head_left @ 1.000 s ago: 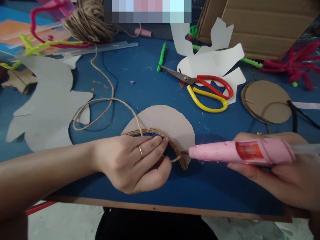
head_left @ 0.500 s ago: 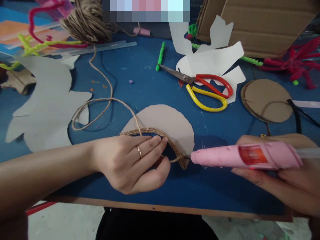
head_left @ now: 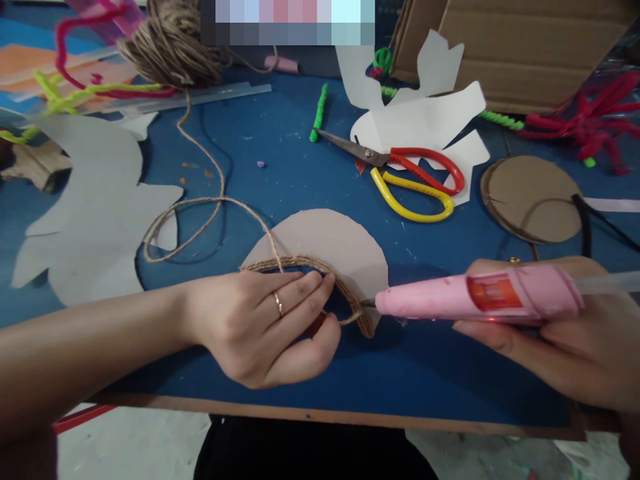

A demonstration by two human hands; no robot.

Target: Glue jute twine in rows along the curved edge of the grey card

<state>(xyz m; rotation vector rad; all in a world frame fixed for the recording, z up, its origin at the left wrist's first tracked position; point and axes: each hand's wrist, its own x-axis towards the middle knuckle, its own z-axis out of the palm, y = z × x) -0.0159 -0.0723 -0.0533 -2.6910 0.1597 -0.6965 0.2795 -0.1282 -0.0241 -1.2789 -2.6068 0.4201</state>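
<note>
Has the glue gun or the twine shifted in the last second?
The right hand moved the pink hot glue gun out to the right and slightly down, then brought it back, its nozzle again at the coil's end. Nothing was taken hold of or let go. The left hand stayed pressing the jute twine onto the cardboard semicircle.

Place: craft room, blue work table (head_left: 280,180)
Tools: scissors (head_left: 385,160), pink glue gun (head_left: 475,297)
Stuff: ball of string (head_left: 170,50), fuzzy pipe cleaners (head_left: 585,127), cardboard half circle (head_left: 320,237)
</note>
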